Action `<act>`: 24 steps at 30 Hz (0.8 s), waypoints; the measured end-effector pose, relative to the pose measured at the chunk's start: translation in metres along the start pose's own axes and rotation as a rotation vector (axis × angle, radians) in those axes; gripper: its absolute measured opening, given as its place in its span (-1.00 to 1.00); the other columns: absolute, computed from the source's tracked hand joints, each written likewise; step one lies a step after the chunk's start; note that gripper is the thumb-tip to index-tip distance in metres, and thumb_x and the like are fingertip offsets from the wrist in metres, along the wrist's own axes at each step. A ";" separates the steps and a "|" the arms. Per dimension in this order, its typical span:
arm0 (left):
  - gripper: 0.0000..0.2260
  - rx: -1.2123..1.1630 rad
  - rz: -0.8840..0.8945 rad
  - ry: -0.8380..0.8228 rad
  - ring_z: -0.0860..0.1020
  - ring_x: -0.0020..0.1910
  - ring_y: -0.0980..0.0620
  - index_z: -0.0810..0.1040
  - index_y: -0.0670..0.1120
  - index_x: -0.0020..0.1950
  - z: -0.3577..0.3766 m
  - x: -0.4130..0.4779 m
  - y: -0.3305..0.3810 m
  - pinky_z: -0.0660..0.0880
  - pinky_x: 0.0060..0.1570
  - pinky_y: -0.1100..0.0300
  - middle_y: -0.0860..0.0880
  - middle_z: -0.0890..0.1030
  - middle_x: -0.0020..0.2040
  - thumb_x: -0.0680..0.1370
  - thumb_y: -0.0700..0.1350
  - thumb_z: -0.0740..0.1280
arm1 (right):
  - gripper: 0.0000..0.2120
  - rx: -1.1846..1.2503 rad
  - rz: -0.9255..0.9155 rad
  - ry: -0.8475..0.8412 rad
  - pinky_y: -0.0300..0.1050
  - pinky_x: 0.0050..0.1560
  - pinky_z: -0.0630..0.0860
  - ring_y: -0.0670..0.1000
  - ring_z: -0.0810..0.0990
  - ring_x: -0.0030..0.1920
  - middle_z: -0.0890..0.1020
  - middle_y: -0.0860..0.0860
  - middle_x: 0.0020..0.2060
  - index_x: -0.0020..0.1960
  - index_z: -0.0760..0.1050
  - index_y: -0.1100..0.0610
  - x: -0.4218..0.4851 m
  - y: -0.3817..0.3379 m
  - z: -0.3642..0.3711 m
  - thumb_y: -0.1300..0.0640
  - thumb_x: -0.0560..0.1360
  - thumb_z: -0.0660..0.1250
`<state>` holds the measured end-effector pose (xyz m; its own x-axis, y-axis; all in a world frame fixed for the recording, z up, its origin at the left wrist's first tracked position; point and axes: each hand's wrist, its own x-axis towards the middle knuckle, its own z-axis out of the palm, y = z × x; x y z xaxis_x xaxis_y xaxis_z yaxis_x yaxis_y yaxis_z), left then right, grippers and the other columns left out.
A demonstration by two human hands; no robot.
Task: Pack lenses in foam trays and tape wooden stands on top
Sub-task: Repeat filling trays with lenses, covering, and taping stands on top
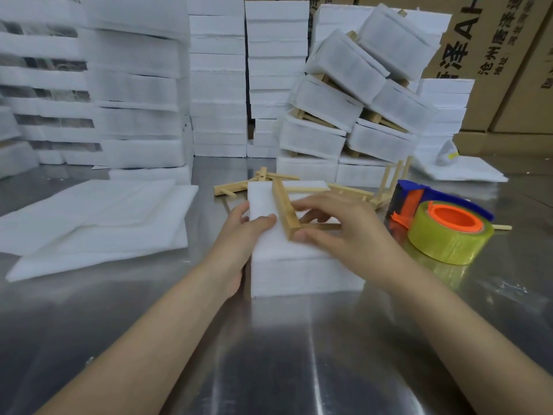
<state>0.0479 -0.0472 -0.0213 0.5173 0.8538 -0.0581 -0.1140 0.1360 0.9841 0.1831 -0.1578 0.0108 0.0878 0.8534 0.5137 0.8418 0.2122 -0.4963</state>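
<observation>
On the steel bench (269, 354) the foam tray (299, 265) sat clasped along its side by the left hand (239, 235), thumb on its top, while the wooden stand (282, 205) lay on the tray beneath the right hand (338, 226), whose curled fingers (311, 218) and thumb pinched its near end.

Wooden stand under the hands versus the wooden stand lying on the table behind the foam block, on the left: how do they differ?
The held stand lies on the foam block, gripped by the right hand; the loose stand lies on the metal table, untouched. Both are pale wood.
</observation>
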 end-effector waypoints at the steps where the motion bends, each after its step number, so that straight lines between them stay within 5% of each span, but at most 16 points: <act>1: -0.61 0.001 0.001 -0.005 0.65 0.04 -0.01 0.43 0.06 0.34 0.000 0.000 -0.001 0.58 -0.01 0.12 -0.03 0.63 0.15 0.54 -0.12 0.38 | -0.69 0.012 0.044 -0.005 -0.50 0.02 0.38 -0.26 0.55 -0.02 0.63 -0.10 0.04 0.17 0.60 0.09 0.000 0.001 -0.004 0.17 0.43 0.47; 4: -0.58 0.007 0.003 -0.039 0.63 0.07 0.02 0.34 0.08 0.42 0.000 0.001 -0.003 0.56 0.05 0.12 0.00 0.61 0.19 0.57 -0.08 0.33 | -0.79 0.019 0.097 -0.038 -0.50 0.04 0.37 -0.34 0.53 0.00 0.64 -0.19 -0.05 0.10 0.65 0.08 -0.001 0.005 -0.010 0.24 0.49 0.41; 14: -0.58 0.025 -0.008 -0.098 0.62 0.10 0.07 0.24 0.16 0.47 -0.001 0.003 -0.004 0.52 0.14 0.12 0.09 0.61 0.18 0.62 0.02 0.23 | -0.71 0.141 0.137 -0.017 -0.16 0.15 0.47 -0.16 0.56 0.02 0.65 -0.13 -0.09 -0.02 0.63 -0.21 -0.002 0.011 -0.001 0.20 0.48 0.42; 19: -0.59 0.013 -0.005 -0.107 0.62 0.09 0.07 0.25 0.14 0.46 -0.001 0.003 -0.004 0.51 0.18 0.12 0.08 0.61 0.18 0.62 0.01 0.24 | -0.81 0.131 0.211 -0.064 -0.26 0.08 0.49 -0.24 0.56 0.00 0.66 -0.19 -0.06 0.06 0.65 -0.17 -0.001 0.010 -0.009 0.06 0.49 0.40; 22: -0.62 0.010 -0.012 -0.132 0.63 0.09 0.08 0.27 0.16 0.43 -0.003 0.001 -0.004 0.52 0.15 0.13 0.11 0.63 0.17 0.62 0.02 0.23 | -0.78 0.101 0.368 0.248 -0.39 -0.17 0.46 -0.23 0.61 -0.19 0.67 -0.16 -0.01 0.13 0.60 -0.16 0.001 0.030 -0.044 -0.01 0.50 0.36; 24: -0.62 0.010 -0.011 -0.137 0.63 0.10 0.09 0.28 0.16 0.43 -0.003 0.001 -0.004 0.52 0.15 0.13 0.11 0.63 0.17 0.62 0.02 0.23 | -0.67 -0.117 0.593 0.526 -0.18 -0.03 0.51 0.03 0.61 0.02 0.63 0.03 0.12 0.23 0.57 -0.03 -0.005 0.059 -0.076 0.07 0.48 0.27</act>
<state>0.0461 -0.0457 -0.0257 0.6295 0.7756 -0.0465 -0.0990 0.1395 0.9853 0.2735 -0.1855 0.0324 0.7531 0.4660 0.4645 0.6241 -0.2823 -0.7286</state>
